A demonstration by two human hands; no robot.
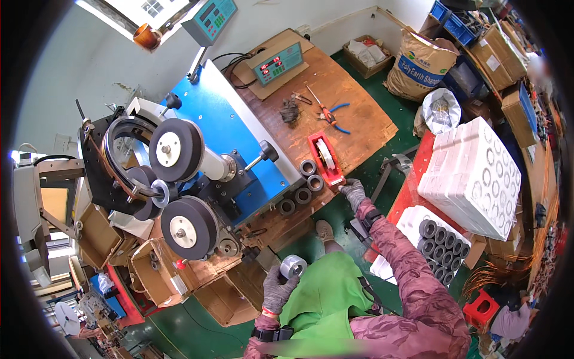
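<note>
My left hand (278, 291), in a grey glove, is closed around a shiny silver ring-shaped roll (293, 267) with an open centre. It is held low, in front of the green apron (323, 287). Stretched forward, my gloved right hand (354, 194) has its fingertips together at the near end of a red tape dispenser (324, 159). A white roll of tape (326, 154) sits in the dispenser. Any strip between those fingertips is too small to make out. Beside the dispenser, several dark grey rings (303, 195) stand along the table edge.
A blue-topped winding machine (221, 119) with large black rollers (189, 229) stands left. Pliers (332, 116) and a control box (279, 64) lie on the wooden table (365, 125). At right are a white foam block (466, 173) and a tray of dark rings (443, 248). Cardboard boxes (224, 296) stand below the machine.
</note>
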